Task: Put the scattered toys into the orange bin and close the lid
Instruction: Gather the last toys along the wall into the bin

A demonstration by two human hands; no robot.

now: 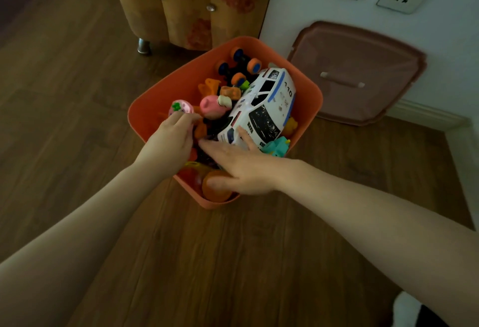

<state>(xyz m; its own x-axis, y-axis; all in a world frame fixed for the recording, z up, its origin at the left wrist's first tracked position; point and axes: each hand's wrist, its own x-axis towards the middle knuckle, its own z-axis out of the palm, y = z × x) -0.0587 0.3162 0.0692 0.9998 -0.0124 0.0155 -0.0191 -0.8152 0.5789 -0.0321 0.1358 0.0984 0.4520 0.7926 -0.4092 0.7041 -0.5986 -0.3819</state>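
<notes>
While the orange bin (145,116) sits on the wood floor (77,93), full of toys w/ lid (355,75) off, leaning on the wall behind-right, left hand (172,140) pinches a pink toy (181,108) at the rim. Right hand (241,168) lies flat, fingers spread, touching the white police car (261,108).

I read "110" on the roof of the white plastic police car (261,108); its other markings are illegible.
</notes>
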